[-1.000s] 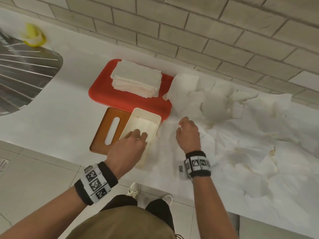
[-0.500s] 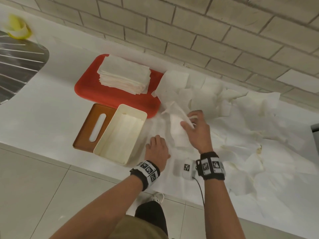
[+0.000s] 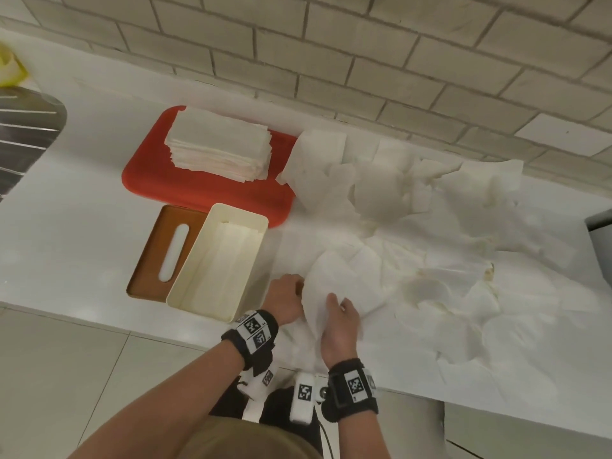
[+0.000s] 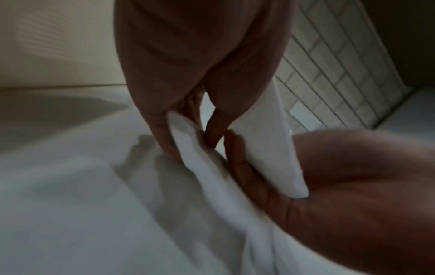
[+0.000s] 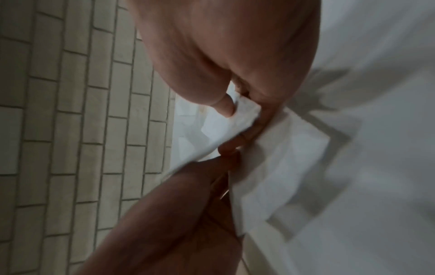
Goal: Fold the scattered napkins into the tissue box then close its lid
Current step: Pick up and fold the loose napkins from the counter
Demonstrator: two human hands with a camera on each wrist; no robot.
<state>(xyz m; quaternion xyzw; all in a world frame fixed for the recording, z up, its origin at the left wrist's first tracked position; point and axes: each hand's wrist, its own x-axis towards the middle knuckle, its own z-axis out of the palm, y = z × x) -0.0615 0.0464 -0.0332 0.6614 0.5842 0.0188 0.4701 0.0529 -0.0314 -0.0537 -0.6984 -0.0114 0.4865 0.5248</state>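
The cream tissue box (image 3: 212,293) stands open near the counter's front edge, with folded napkins lying flat inside. Its brown slotted lid (image 3: 149,260) lies flat against the box's left side. To the right of the box, both hands hold one white napkin (image 3: 341,279) lifted off the counter. My left hand (image 3: 286,298) pinches its left edge; the left wrist view shows the napkin (image 4: 266,148) between the fingers of my left hand (image 4: 188,141). My right hand (image 3: 337,321) grips its near part, and thumb and fingers of my right hand (image 5: 244,111) pinch a corner. Loose scattered napkins (image 3: 447,226) cover the counter to the right.
A red tray (image 3: 198,197) behind the box carries a tall stack of folded napkins (image 3: 218,147). A steel sink drainer (image 3: 26,134) and a yellow object (image 3: 10,71) are at the far left. A brick wall runs along the back. A dark edge (image 3: 599,233) shows at far right.
My left hand left the box and moved right to the napkin. My right hand picked a napkin off the pile and drew it toward the front edge; both hands now hold it.
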